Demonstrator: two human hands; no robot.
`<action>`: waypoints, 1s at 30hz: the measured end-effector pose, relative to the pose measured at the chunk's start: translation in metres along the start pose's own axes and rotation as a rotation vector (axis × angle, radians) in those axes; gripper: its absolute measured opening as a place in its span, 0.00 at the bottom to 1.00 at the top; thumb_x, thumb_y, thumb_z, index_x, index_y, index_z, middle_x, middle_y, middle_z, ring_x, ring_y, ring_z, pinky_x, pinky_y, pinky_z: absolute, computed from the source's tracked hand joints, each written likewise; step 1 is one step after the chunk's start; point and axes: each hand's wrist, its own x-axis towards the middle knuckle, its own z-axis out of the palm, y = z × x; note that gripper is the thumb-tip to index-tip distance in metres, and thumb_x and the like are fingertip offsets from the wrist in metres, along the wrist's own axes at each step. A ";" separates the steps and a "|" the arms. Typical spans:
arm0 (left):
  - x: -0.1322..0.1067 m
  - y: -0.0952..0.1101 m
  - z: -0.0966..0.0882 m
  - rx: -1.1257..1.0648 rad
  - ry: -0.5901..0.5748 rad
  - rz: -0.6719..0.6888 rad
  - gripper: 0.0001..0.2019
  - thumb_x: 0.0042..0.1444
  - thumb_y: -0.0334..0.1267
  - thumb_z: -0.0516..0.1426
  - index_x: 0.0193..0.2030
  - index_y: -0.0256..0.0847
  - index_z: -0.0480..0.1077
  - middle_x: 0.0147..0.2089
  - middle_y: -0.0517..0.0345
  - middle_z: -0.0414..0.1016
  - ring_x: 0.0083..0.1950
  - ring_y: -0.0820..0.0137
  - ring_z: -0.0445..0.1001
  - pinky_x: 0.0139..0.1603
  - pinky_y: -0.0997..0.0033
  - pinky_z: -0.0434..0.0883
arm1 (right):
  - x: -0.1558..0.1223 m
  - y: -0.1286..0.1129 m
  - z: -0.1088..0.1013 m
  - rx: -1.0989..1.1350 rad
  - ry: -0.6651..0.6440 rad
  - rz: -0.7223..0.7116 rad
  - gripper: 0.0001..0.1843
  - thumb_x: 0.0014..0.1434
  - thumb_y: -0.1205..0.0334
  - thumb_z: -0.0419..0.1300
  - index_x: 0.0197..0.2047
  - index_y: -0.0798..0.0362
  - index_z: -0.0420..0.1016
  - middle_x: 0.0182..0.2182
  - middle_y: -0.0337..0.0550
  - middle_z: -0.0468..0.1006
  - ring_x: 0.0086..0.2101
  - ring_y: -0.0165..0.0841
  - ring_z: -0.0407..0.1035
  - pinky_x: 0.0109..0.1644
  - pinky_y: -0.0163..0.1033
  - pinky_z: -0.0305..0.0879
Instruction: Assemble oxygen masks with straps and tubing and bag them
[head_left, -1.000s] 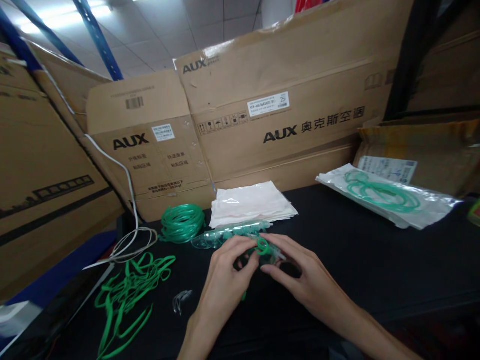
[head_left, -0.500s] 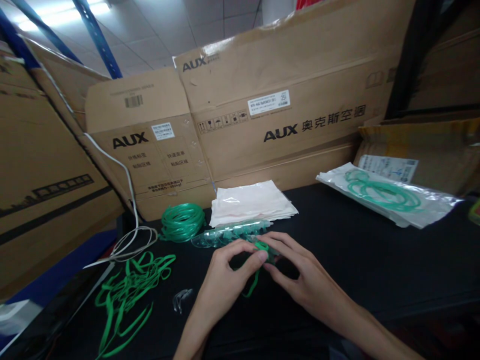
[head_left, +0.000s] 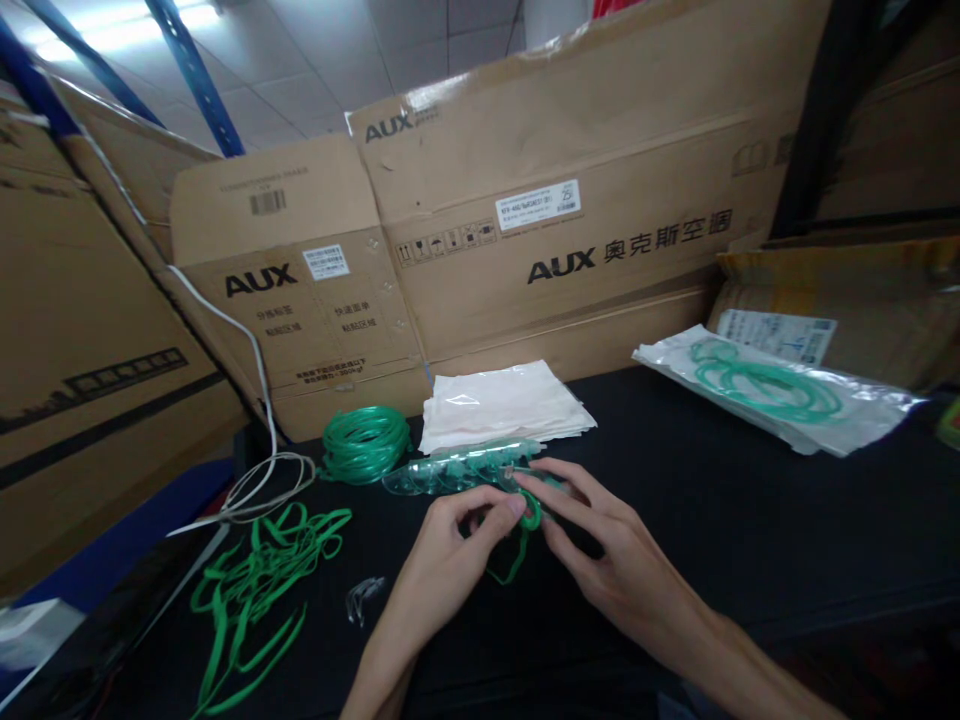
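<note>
Near the front middle of the black table, my left hand [head_left: 461,545] pinches a flat green strap [head_left: 531,512] between thumb and forefinger. The strap forms a small loop at the fingertips, and its tail hangs below. My right hand [head_left: 611,525] faces it with fingers closed around a clear greenish plastic piece, perhaps a mask, mostly hidden by the fingers. Just beyond the hands lies a row of nested clear-green plastic masks [head_left: 450,468]. To the left is a tangled pile of green straps [head_left: 259,570], with several small thin clear or metallic strips [head_left: 364,598] beside it.
Coiled green tubing [head_left: 365,443] and a stack of white packets [head_left: 502,405] stand behind the masks. A bag with green tubing [head_left: 780,390] lies at right. White cable [head_left: 262,390] runs down at left. Cardboard boxes [head_left: 555,290] wall off the back.
The strap loop has turned and opened out at the left fingertips. My right fingers have spread and shifted slightly, showing more of the clear piece. The things on the table stay put.
</note>
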 end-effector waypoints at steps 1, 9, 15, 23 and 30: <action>0.001 -0.001 0.000 0.002 -0.004 -0.001 0.17 0.64 0.51 0.57 0.37 0.38 0.78 0.32 0.60 0.72 0.36 0.69 0.66 0.40 0.71 0.63 | 0.000 0.000 0.000 -0.005 0.005 -0.006 0.23 0.65 0.72 0.56 0.62 0.50 0.77 0.57 0.52 0.76 0.54 0.38 0.76 0.59 0.37 0.73; 0.001 -0.004 0.007 0.142 0.048 0.116 0.13 0.68 0.43 0.54 0.35 0.40 0.74 0.34 0.62 0.73 0.38 0.70 0.69 0.42 0.73 0.64 | 0.001 0.001 0.000 -0.036 0.062 0.004 0.18 0.65 0.70 0.59 0.56 0.55 0.80 0.52 0.52 0.80 0.51 0.35 0.78 0.57 0.32 0.72; -0.004 0.002 0.011 0.316 0.032 0.301 0.14 0.70 0.39 0.51 0.32 0.40 0.67 0.32 0.63 0.69 0.35 0.72 0.68 0.40 0.75 0.63 | 0.002 -0.002 0.000 0.011 0.084 0.006 0.14 0.64 0.72 0.60 0.51 0.58 0.83 0.47 0.51 0.82 0.48 0.33 0.79 0.56 0.28 0.71; -0.008 0.002 0.008 0.381 -0.001 0.429 0.13 0.66 0.31 0.52 0.29 0.41 0.63 0.29 0.62 0.66 0.33 0.72 0.66 0.37 0.74 0.61 | 0.004 -0.003 -0.001 0.000 0.134 0.106 0.11 0.65 0.68 0.60 0.47 0.56 0.83 0.45 0.49 0.83 0.45 0.35 0.80 0.53 0.33 0.74; -0.004 0.000 0.011 0.401 0.081 0.277 0.14 0.68 0.38 0.53 0.29 0.40 0.67 0.29 0.62 0.68 0.32 0.72 0.67 0.36 0.73 0.62 | 0.002 -0.001 0.001 -0.010 0.084 0.043 0.14 0.65 0.68 0.61 0.51 0.54 0.83 0.48 0.50 0.83 0.47 0.36 0.80 0.55 0.34 0.75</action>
